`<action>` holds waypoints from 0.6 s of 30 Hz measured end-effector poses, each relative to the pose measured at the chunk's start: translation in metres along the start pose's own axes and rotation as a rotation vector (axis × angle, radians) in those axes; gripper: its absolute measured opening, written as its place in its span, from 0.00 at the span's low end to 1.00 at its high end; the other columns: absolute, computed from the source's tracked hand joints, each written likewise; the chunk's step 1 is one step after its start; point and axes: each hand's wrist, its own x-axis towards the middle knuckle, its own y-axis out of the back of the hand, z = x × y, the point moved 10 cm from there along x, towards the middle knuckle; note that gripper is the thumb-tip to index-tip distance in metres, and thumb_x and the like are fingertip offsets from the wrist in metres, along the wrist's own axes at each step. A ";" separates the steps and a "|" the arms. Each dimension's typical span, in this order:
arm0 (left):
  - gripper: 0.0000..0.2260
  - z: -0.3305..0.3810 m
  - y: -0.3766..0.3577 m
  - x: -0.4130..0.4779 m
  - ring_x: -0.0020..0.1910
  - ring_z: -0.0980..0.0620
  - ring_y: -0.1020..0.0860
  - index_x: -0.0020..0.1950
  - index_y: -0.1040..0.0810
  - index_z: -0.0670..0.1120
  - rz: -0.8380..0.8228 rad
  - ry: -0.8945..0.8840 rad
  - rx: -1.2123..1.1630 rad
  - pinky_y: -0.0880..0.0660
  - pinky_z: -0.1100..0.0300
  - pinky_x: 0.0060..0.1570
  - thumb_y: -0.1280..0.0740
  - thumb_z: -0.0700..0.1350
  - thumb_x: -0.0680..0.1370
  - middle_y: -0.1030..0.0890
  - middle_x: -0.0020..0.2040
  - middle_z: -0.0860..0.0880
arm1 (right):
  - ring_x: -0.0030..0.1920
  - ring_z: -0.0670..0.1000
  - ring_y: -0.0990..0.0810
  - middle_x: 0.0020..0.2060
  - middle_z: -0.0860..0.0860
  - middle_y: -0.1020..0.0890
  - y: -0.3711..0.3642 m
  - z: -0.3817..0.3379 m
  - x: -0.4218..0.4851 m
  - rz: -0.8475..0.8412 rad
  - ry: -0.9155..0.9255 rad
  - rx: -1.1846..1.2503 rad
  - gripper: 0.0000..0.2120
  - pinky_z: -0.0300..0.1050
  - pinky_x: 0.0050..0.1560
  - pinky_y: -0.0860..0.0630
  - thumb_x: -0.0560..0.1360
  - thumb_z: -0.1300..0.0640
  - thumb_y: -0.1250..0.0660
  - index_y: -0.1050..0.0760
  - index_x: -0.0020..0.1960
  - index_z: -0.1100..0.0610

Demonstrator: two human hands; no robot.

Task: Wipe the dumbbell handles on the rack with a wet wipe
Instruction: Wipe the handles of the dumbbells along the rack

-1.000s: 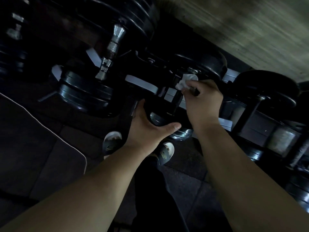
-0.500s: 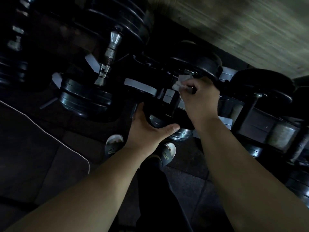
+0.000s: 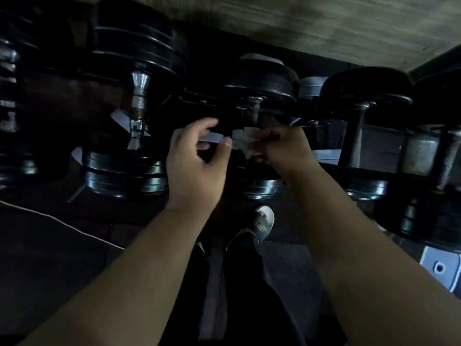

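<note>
Rack point(image 3: 379, 137): dark, dumbbells in a row.
Middle dumbbell point(image 3: 262, 79): black plates, probably heavy and rigid; short chrome handle point(image 3: 252, 109).
Left hand point(image 3: 197, 158): fingers loosely curved, holding nothing, thumb just beside the wipe.
Right hand point(image 3: 282, 151): pinches wet wipe point(image 3: 245, 143) at the rack's front edge, below that handle.
Wipe: white, crumpled; likely light and limp; best held bunched.

Single head-worn wide-angle view, aimed steeply down and forward, close above the dumbbell rack point(image 3: 326, 154) across the upper frame, floor point(image 3: 62, 258) at the bottom.

Dark trousers point(image 3: 245, 285) — grey slide sandal point(image 3: 262, 224)
</note>
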 end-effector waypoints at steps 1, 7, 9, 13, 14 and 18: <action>0.16 0.009 -0.008 0.010 0.51 0.65 0.20 0.65 0.20 0.57 -0.079 -0.040 0.024 0.24 0.72 0.51 0.25 0.46 0.79 0.20 0.59 0.53 | 0.42 0.57 0.14 0.39 0.54 0.15 0.000 0.002 -0.005 -0.014 -0.022 0.108 0.11 0.56 0.49 0.15 0.72 0.72 0.28 0.19 0.40 0.57; 0.16 0.017 -0.069 0.037 0.43 0.62 0.18 0.55 0.13 0.53 -0.454 -0.147 0.163 0.20 0.65 0.47 0.19 0.40 0.71 0.18 0.52 0.55 | 0.50 0.61 0.14 0.49 0.64 0.15 -0.002 0.007 -0.019 -0.107 -0.016 0.432 0.18 0.55 0.52 0.17 0.70 0.71 0.28 0.24 0.59 0.65; 0.14 0.009 -0.072 0.043 0.39 0.68 0.21 0.55 0.13 0.53 -0.442 -0.165 0.205 0.27 0.74 0.41 0.19 0.41 0.71 0.19 0.47 0.58 | 0.51 0.62 0.14 0.52 0.64 0.16 0.001 0.010 -0.020 -0.097 -0.033 0.413 0.23 0.55 0.52 0.16 0.70 0.67 0.26 0.28 0.63 0.62; 0.05 -0.006 -0.069 0.053 0.36 0.70 0.22 0.49 0.13 0.49 -0.358 -0.114 0.201 0.29 0.77 0.39 0.23 0.39 0.76 0.20 0.39 0.60 | 0.47 0.54 0.14 0.45 0.52 0.14 0.009 0.008 -0.027 0.002 0.085 0.143 0.14 0.49 0.46 0.18 0.74 0.66 0.32 0.25 0.58 0.55; 0.06 -0.008 -0.067 0.055 0.39 0.67 0.20 0.47 0.13 0.49 -0.328 -0.100 0.179 0.27 0.76 0.41 0.24 0.38 0.76 0.19 0.40 0.60 | 0.47 0.50 0.14 0.45 0.49 0.14 0.013 0.007 -0.031 0.070 0.145 0.012 0.12 0.44 0.45 0.19 0.75 0.64 0.33 0.24 0.55 0.53; 0.09 -0.016 -0.060 0.069 0.49 0.58 0.18 0.44 0.18 0.55 -0.175 -0.046 0.091 0.23 0.70 0.45 0.25 0.40 0.76 0.16 0.47 0.54 | 0.48 0.45 0.19 0.46 0.45 0.18 0.015 0.015 -0.064 0.268 0.240 -0.284 0.07 0.34 0.45 0.24 0.77 0.53 0.29 0.21 0.53 0.53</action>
